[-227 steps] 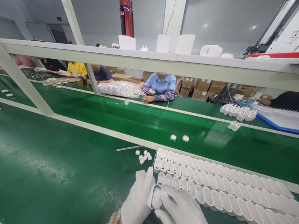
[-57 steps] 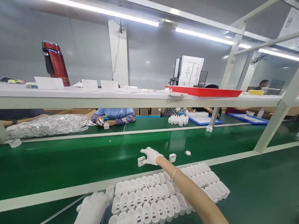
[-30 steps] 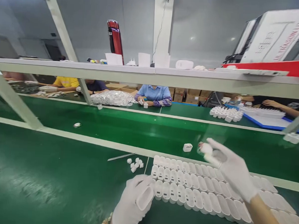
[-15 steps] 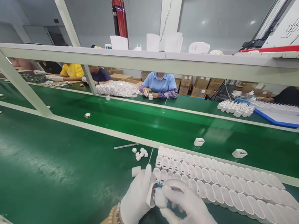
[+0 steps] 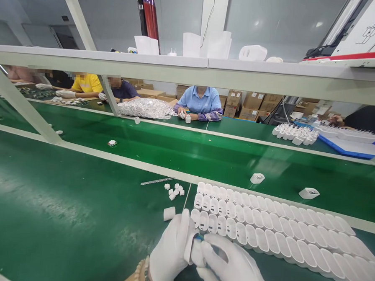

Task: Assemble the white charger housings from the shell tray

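My left hand (image 5: 169,252), in a white glove, is closed around a white plastic charger housing (image 5: 188,247) with its opening turned to the right. The gloved fingers of my right hand (image 5: 236,260) pinch a small circuit board (image 5: 198,237) with a white block on it, at the mouth of the housing. The fingers hide most of the board. How deep it sits inside I cannot tell. Just beyond my left hand a loose white housing (image 5: 169,213) lies on its side. Several small white caps (image 5: 176,192) lie farther off.
Rows of open white housings (image 5: 260,241) stand to the right. A green conveyor belt (image 5: 180,150) crosses behind, carrying two housings and a small assembly (image 5: 112,143). A shelf beam (image 5: 147,67) spans overhead. Opposite sits a co-worker in a blue shirt (image 5: 198,101).
The circuit board has moved closer into the housing, with less of it showing. The things on the belt have shifted right. The view has tipped slightly.
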Demonstrator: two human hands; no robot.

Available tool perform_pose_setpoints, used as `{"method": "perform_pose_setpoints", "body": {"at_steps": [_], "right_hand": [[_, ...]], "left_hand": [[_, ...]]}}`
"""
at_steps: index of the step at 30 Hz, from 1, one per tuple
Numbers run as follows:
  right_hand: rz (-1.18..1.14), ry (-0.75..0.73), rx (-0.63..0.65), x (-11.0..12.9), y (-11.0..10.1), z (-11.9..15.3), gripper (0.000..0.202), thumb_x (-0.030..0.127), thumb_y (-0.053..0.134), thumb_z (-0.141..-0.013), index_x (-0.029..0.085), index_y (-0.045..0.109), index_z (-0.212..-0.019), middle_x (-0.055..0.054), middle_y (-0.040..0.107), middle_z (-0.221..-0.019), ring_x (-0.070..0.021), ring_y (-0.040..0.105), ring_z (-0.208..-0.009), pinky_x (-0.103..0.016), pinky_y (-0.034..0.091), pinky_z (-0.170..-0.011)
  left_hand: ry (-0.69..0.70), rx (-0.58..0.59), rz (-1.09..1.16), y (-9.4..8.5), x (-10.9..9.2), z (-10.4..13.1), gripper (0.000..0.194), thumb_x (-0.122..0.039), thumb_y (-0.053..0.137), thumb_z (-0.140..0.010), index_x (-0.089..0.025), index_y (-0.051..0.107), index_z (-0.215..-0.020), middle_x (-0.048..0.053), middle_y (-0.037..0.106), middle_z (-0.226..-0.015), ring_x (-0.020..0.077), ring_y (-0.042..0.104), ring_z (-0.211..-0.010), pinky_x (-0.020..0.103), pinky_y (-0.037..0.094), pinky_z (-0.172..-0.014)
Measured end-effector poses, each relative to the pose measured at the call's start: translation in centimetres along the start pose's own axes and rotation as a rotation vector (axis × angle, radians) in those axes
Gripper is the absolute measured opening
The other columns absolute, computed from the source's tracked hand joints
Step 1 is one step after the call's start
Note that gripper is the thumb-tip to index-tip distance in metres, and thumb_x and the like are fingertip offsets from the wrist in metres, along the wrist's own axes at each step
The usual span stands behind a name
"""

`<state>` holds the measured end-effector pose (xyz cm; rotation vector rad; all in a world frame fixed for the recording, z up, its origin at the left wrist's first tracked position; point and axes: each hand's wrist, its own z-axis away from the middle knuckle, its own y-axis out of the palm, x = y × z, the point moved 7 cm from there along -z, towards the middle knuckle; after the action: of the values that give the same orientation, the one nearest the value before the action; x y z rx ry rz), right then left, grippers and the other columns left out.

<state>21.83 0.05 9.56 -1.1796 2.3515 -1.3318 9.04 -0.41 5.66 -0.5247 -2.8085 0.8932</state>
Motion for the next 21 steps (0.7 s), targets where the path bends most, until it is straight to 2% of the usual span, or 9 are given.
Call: {"method": "perform_pose_setpoints", "body": {"at_steps": [4,6,10,11,13,15,16,18,21], "right_hand": [[0.079,-0.036,-0.077,0.5,-0.2,-0.2,0.022,0.025,0.032,-0.090,0.027,0.053,-0.095,0.001,0.072,-0.084,-0.0142,0.064,-0.051,-0.026,0.048,-0.045],[0.067,-0.030,-0.077,0.6,-0.1,-0.4,0.020,0.023,0.033,-0.089,0.027,0.053,-0.090,0.002,0.072,-0.083,-0.0138,0.063,-0.050,-0.026,0.047,-0.043],[0.056,-0.010,-0.050,1.0,-0.2,-0.8,0.009,0.024,0.049,-0.080,0.026,0.056,-0.086,0.002,0.073,-0.080,-0.0144,0.064,-0.050,-0.025,0.051,-0.043],[0.087,-0.027,-0.022,1.2,-0.1,-0.8,0.014,0.029,0.058,-0.077,0.025,0.058,-0.090,0.000,0.075,-0.086,-0.0164,0.068,-0.057,-0.025,0.054,-0.047],[0.173,-0.086,0.023,1.8,0.2,-0.8,0.047,0.039,0.078,-0.062,0.020,0.062,-0.102,-0.009,0.075,-0.105,-0.0229,0.074,-0.076,-0.027,0.060,-0.056],[0.269,-0.171,0.038,2.3,0.6,-0.6,0.078,0.051,0.088,-0.048,0.013,0.062,-0.111,-0.019,0.071,-0.118,-0.0305,0.073,-0.093,-0.030,0.063,-0.064],[0.303,-0.225,0.041,2.6,0.9,-0.4,0.084,0.056,0.087,-0.049,0.010,0.061,-0.114,-0.021,0.070,-0.120,-0.0325,0.072,-0.097,-0.032,0.063,-0.068],[0.330,-0.317,0.079,2.9,2.0,0.1,0.085,0.062,0.082,-0.059,0.005,0.059,-0.119,-0.025,0.066,-0.125,-0.0353,0.068,-0.107,-0.036,0.063,-0.077],[0.258,-0.313,0.109,2.5,3.2,0.5,0.079,0.056,0.076,-0.072,0.003,0.055,-0.126,-0.028,0.061,-0.131,-0.0378,0.062,-0.118,-0.042,0.060,-0.086]], "left_hand": [[-0.029,0.069,0.047,0.3,0.1,0.4,0.056,-0.013,0.043,-0.099,-0.004,0.024,-0.150,0.008,0.065,-0.083,0.0214,0.068,-0.071,0.034,0.062,-0.061],[-0.030,0.096,0.073,0.6,0.0,0.5,0.054,-0.016,0.042,-0.100,-0.004,0.025,-0.150,0.009,0.066,-0.085,0.0219,0.068,-0.072,0.035,0.062,-0.062],[-0.066,0.093,0.068,0.9,0.1,0.8,0.053,-0.016,0.040,-0.100,-0.010,0.024,-0.151,0.008,0.067,-0.086,0.0210,0.069,-0.069,0.035,0.063,-0.062],[-0.087,0.079,0.061,0.9,0.3,0.8,0.055,-0.015,0.041,-0.100,-0.012,0.023,-0.152,0.007,0.067,-0.086,0.0208,0.069,-0.069,0.034,0.063,-0.062],[-0.120,0.049,0.064,0.9,0.7,0.8,0.058,-0.015,0.040,-0.101,-0.013,0.017,-0.154,0.007,0.068,-0.087,0.0211,0.070,-0.072,0.033,0.063,-0.063],[-0.137,0.044,0.101,1.0,1.0,0.8,0.060,-0.015,0.036,-0.102,-0.013,0.010,-0.156,0.009,0.069,-0.091,0.0220,0.072,-0.079,0.034,0.064,-0.066],[-0.141,0.051,0.115,1.1,1.1,0.9,0.060,-0.016,0.035,-0.103,-0.014,0.008,-0.156,0.009,0.069,-0.094,0.0224,0.072,-0.082,0.034,0.064,-0.068],[-0.159,0.083,0.163,1.4,1.3,1.0,0.061,-0.016,0.034,-0.103,-0.016,0.006,-0.157,0.010,0.070,-0.096,0.0232,0.072,-0.083,0.038,0.064,-0.072],[-0.202,0.131,0.236,1.7,1.5,1.0,0.063,-0.020,0.040,-0.102,-0.018,0.011,-0.158,0.011,0.072,-0.097,0.0250,0.073,-0.081,0.043,0.064,-0.076]]}}
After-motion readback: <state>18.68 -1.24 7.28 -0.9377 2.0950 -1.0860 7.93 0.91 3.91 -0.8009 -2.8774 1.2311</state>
